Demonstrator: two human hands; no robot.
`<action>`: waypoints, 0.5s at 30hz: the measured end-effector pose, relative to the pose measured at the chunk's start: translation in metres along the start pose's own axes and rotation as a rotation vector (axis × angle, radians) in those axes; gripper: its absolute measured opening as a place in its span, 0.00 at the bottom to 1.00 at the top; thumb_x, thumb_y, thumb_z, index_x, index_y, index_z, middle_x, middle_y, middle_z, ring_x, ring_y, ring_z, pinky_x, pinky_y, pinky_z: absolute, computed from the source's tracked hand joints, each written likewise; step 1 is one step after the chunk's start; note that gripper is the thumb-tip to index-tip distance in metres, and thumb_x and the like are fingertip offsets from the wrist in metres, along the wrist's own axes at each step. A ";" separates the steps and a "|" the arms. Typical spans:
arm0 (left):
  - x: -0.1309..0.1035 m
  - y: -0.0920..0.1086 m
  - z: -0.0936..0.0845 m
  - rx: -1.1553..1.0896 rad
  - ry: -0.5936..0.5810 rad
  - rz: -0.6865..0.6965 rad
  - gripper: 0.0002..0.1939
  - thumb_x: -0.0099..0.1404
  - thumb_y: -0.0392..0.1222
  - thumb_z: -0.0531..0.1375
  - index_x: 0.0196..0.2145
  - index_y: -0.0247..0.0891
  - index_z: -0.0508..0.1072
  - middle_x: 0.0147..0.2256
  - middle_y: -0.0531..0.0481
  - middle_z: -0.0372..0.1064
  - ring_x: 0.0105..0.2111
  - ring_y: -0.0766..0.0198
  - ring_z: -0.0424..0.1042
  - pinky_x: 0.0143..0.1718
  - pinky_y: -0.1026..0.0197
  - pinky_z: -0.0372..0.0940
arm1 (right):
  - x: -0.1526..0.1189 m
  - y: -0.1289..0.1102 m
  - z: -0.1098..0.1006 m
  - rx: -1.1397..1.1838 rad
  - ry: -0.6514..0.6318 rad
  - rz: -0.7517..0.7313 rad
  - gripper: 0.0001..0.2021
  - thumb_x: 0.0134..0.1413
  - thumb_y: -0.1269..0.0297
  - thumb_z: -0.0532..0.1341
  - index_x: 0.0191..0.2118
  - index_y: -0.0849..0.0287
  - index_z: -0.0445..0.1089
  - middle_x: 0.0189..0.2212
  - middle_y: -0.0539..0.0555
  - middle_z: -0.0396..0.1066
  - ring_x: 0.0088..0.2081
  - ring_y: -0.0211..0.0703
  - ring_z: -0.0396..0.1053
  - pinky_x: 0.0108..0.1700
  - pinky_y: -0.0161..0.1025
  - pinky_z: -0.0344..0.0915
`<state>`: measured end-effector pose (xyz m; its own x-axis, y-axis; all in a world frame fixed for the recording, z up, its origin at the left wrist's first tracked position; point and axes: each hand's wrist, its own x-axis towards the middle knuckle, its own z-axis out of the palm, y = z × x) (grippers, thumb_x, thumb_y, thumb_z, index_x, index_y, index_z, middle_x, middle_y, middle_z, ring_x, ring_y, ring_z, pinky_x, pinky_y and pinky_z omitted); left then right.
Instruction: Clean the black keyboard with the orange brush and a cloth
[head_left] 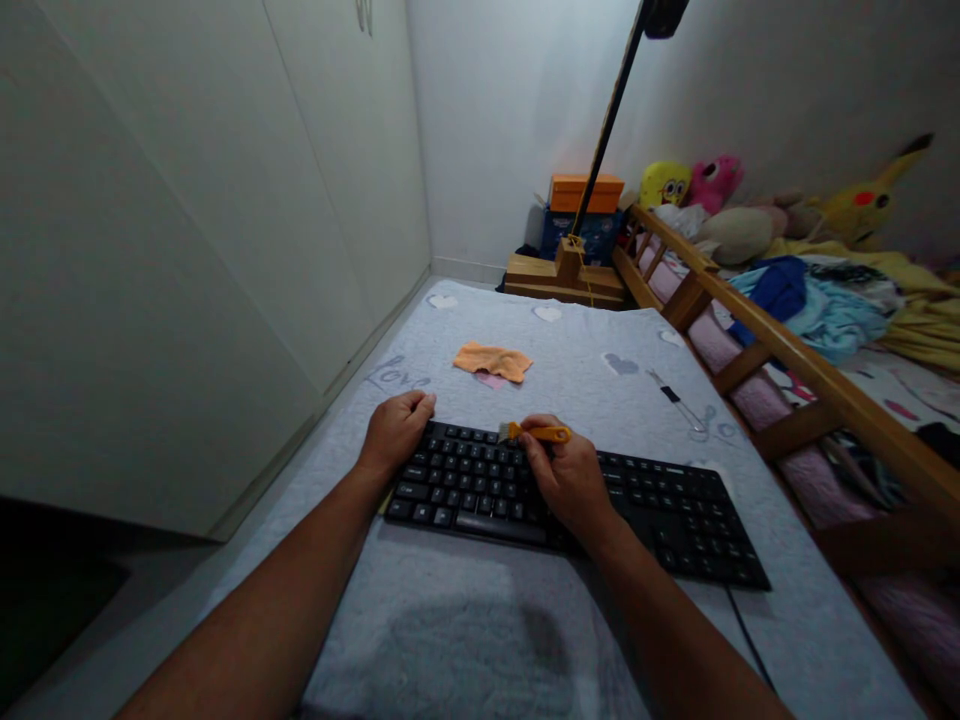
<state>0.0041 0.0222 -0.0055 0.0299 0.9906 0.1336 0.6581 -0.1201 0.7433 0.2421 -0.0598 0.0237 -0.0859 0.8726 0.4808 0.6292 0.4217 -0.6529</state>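
A black keyboard [465, 490] lies slightly slanted on a pale blue cloth with hearts and lettering. My left hand [396, 432] is closed around its upper left corner. In my right hand [566, 475] is a small brush [551, 434] with an orange-yellow handle. Its pale bristles point left and rest on or just over the top rows of keys. The right hand hovers over or leans on the middle of the keyboard, hiding some keys there. An orange cloth [493, 361] lies crumpled beyond the keyboard.
A thin metal tool [675, 400] with a black slider lies at the right. The keyboard's cable [746, 635] runs toward me. A wooden bed rail [810, 390] borders the right side, a white cupboard [225, 250] the left. A wooden stand [566, 275] with a pole is behind.
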 end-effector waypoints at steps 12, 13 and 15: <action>0.001 -0.003 0.000 -0.004 0.006 -0.014 0.20 0.66 0.54 0.50 0.23 0.41 0.69 0.24 0.51 0.71 0.28 0.58 0.69 0.31 0.60 0.58 | 0.004 -0.002 -0.002 0.058 0.023 0.038 0.07 0.61 0.68 0.56 0.39 0.56 0.72 0.35 0.55 0.77 0.38 0.45 0.75 0.42 0.40 0.69; 0.001 -0.003 0.000 -0.011 0.014 -0.015 0.19 0.66 0.54 0.50 0.24 0.41 0.70 0.24 0.51 0.71 0.29 0.58 0.70 0.31 0.60 0.58 | 0.006 -0.001 -0.003 0.095 0.034 0.046 0.07 0.61 0.68 0.56 0.39 0.56 0.72 0.36 0.55 0.78 0.39 0.45 0.75 0.44 0.41 0.69; 0.001 -0.005 0.000 -0.034 0.045 -0.020 0.18 0.65 0.53 0.51 0.27 0.40 0.71 0.26 0.51 0.71 0.30 0.58 0.70 0.32 0.60 0.59 | 0.011 -0.001 -0.004 0.205 0.034 0.093 0.07 0.61 0.66 0.57 0.39 0.56 0.73 0.37 0.55 0.78 0.39 0.45 0.75 0.44 0.42 0.69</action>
<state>0.0014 0.0240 -0.0089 -0.0177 0.9889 0.1472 0.6321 -0.1030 0.7680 0.2437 -0.0512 0.0318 -0.0067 0.9030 0.4297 0.4628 0.3837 -0.7991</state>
